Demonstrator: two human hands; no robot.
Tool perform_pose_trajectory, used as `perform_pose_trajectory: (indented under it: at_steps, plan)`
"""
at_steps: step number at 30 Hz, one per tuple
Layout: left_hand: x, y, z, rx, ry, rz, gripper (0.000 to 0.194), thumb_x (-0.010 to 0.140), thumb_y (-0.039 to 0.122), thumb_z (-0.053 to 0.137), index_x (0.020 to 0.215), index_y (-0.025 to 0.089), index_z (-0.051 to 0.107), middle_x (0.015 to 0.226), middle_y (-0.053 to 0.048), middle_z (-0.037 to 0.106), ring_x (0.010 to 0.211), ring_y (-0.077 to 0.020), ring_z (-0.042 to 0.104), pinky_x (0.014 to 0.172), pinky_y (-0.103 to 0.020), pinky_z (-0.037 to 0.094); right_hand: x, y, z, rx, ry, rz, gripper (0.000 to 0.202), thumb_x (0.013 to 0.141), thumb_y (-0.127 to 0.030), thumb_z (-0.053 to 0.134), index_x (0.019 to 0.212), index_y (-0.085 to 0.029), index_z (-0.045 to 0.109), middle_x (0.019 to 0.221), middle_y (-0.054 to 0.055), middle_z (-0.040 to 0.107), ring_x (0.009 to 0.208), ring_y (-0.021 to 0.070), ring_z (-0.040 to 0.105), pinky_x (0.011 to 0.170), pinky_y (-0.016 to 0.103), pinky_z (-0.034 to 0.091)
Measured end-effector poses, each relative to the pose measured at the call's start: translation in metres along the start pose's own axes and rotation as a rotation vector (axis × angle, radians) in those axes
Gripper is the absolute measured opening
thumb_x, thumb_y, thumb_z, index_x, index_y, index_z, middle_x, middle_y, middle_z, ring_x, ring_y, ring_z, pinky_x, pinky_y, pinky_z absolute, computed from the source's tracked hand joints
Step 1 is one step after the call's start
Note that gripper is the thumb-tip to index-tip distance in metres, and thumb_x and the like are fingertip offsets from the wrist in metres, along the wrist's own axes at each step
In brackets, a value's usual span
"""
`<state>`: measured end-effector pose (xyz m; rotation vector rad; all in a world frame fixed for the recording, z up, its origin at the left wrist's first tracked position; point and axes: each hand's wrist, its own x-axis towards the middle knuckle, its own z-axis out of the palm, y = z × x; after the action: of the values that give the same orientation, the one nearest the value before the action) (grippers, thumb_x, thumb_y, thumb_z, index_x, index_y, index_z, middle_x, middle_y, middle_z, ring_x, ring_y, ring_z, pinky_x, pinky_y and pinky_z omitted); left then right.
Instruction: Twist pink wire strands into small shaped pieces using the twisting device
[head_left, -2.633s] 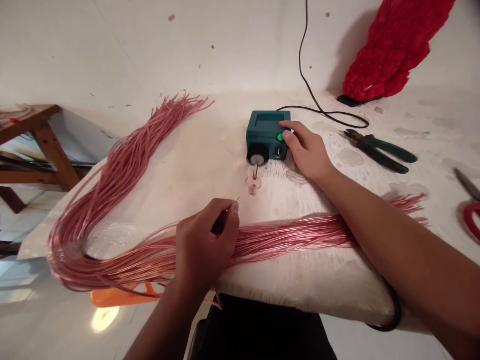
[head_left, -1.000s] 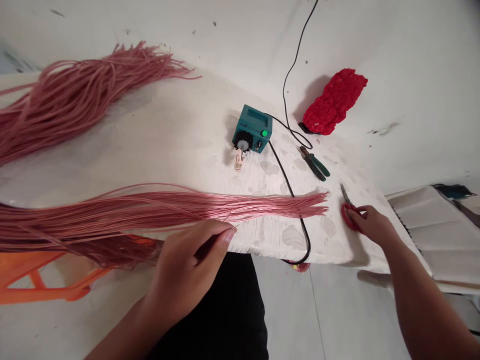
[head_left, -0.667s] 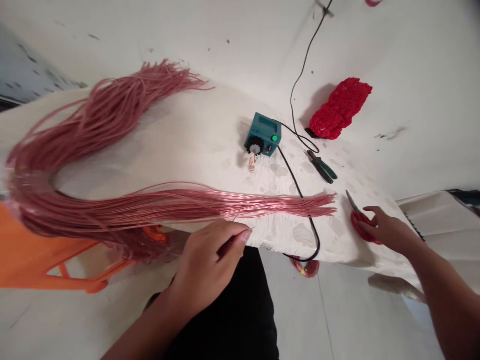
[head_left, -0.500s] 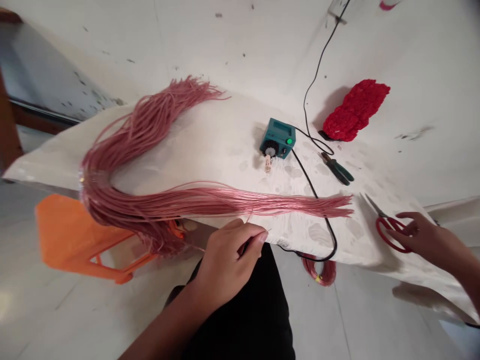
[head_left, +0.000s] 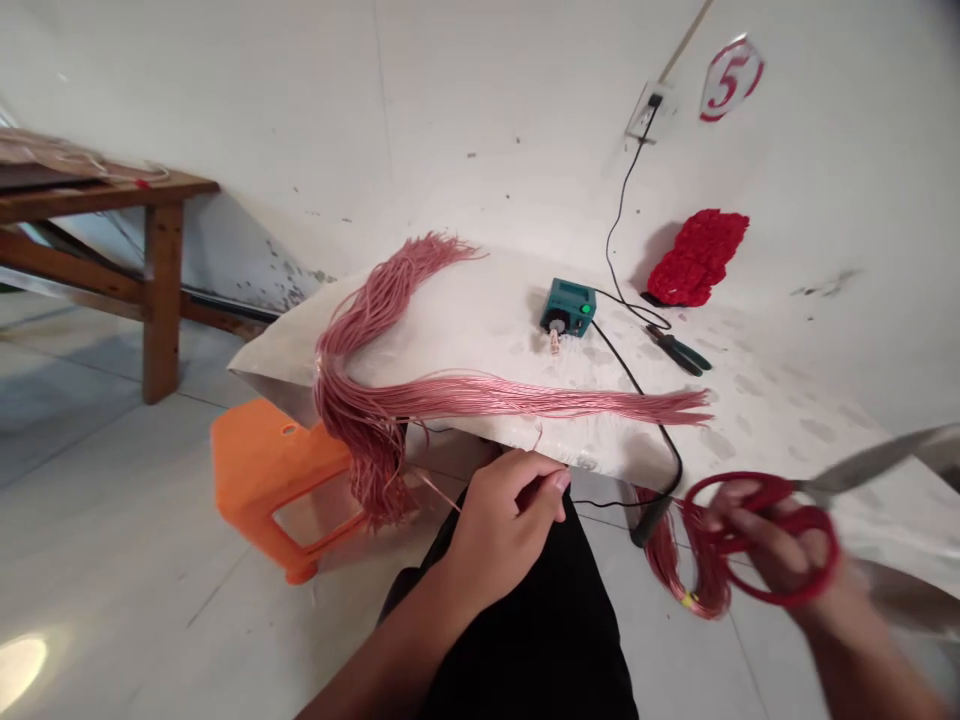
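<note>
My left hand (head_left: 506, 520) is closed in a pinch in front of the table's front edge, above my lap. It grips a thin pink cord (head_left: 538, 437), whose short end sticks up behind the knuckles. My right hand (head_left: 776, 545), at the right, is closed around the red handles of a pair of scissors (head_left: 866, 465). The blades point right, and hand and scissors are partly blurred. Just behind my left hand, a long bundle of pink cords (head_left: 480, 393) lies bent on the table, with one part hanging over the front edge.
A green device (head_left: 568, 305) with a lit button stands on the white-covered table (head_left: 465, 330), its black cable crossing the front edge. Pliers (head_left: 679, 352) and a red fluffy bundle (head_left: 697, 260) lie behind. A pink coil (head_left: 705, 590) hangs in front; an orange stool (head_left: 277, 450) stands left.
My right hand has picked up the scissors from the table and brought them left and nearer. My left hand keeps its pinch on the cord. The view has shifted.
</note>
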<state>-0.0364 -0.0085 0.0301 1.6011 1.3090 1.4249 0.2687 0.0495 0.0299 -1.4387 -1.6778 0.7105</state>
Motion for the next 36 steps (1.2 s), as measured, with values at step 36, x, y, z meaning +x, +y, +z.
perform_pose_trajectory:
  at_steps: [36]
  plan:
    - [-0.069, 0.027, 0.005, 0.054, -0.054, 0.042, 0.023, 0.096, 0.018, 0.044, 0.076, 0.02, 0.055, 0.067, 0.001, 0.06, 0.06, -0.0108, 0.056, 0.056, -0.024, 0.044, -0.128, -0.052, 0.139, 0.844, -0.548, -0.003, 0.032, 0.088, -0.049, 0.063, 0.08, -0.018, 0.066, 0.06, -0.001, 0.059, 0.055, 0.0118, 0.048, 0.052, 0.026, 0.036]
